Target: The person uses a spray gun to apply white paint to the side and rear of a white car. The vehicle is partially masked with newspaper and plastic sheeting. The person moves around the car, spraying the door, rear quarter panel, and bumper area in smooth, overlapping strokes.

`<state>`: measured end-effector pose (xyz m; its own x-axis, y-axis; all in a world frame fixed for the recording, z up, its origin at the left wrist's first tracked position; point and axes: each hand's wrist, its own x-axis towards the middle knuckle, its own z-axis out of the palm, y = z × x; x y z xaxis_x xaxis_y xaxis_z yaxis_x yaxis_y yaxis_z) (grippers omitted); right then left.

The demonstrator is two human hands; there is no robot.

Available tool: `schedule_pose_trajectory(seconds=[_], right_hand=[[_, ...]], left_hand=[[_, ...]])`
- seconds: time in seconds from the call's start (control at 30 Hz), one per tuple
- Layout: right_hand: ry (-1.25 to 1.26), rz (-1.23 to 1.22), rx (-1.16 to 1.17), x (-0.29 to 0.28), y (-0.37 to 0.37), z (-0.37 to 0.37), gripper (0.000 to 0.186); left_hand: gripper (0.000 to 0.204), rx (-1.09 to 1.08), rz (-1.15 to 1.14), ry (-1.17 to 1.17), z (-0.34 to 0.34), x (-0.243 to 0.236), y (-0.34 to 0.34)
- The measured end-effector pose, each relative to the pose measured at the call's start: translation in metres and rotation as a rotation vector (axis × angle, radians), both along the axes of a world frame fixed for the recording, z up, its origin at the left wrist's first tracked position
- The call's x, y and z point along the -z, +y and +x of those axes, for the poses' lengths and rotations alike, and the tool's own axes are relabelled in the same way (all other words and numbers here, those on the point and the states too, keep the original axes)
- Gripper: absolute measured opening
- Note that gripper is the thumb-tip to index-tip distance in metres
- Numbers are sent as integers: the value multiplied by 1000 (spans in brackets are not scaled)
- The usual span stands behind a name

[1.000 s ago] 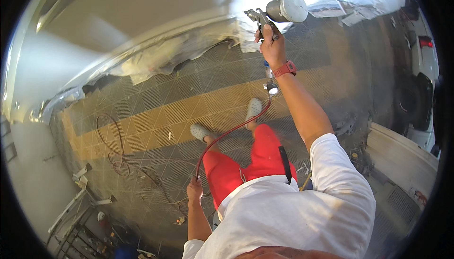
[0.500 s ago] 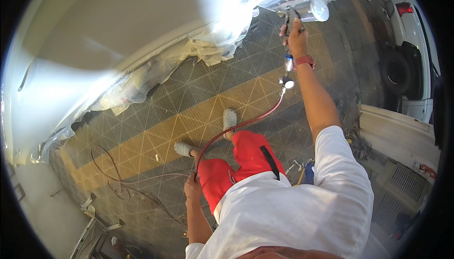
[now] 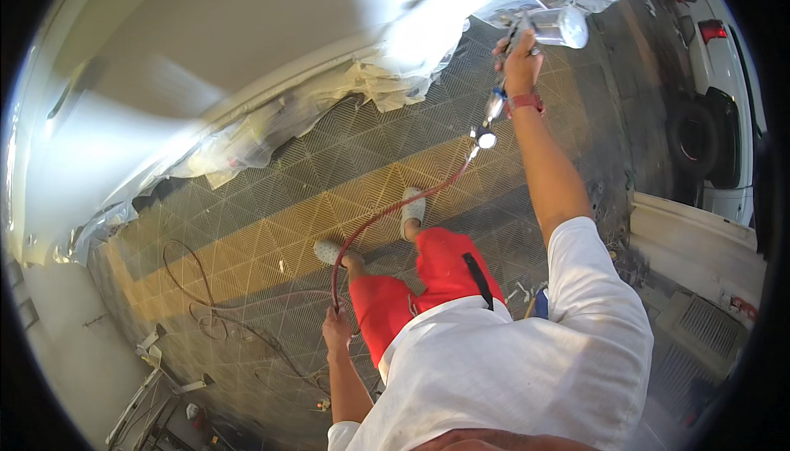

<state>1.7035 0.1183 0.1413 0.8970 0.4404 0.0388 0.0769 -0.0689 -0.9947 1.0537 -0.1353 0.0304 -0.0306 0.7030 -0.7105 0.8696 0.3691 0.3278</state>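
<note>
At the upper right my right hand [image 3: 520,62] is wrapped round a spray gun [image 3: 517,33], whose clear cup [image 3: 559,28] with a white end sticks out to the right. Below the grip hang a fitting and a round gauge [image 3: 485,138]. From there a dark red air hose [image 3: 393,219] curves down past my legs to my left hand [image 3: 336,329], which is closed on it beside my red shorts. The gun is close to the lower edge of a glossy white car body panel [image 3: 271,23], masked along the bottom with plastic sheeting [image 3: 255,126].
Loops of hose [image 3: 197,286] lie on the patterned tile floor [image 3: 271,196] at left. A metal stand [image 3: 156,385] is at lower left. On the right are a white vehicle [image 3: 728,81] with a spare wheel and a vent grille [image 3: 708,323].
My right hand and the spray gun have shifted slightly right, and the gun has tilted, with gauge and fitting swinging left. My left hand still holds the hose.
</note>
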Motion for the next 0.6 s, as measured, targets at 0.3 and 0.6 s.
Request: schedule_pose_trajectory(seconds=[0.3,0.6], right_hand=[[-69,-35,-440,12,53,-253,49],[69,27,-646,9,130,-510,42]], left_hand=[[40,-137,-115,95,-169,32,-84],[38,-632,-179,-59,-324,58,-174]])
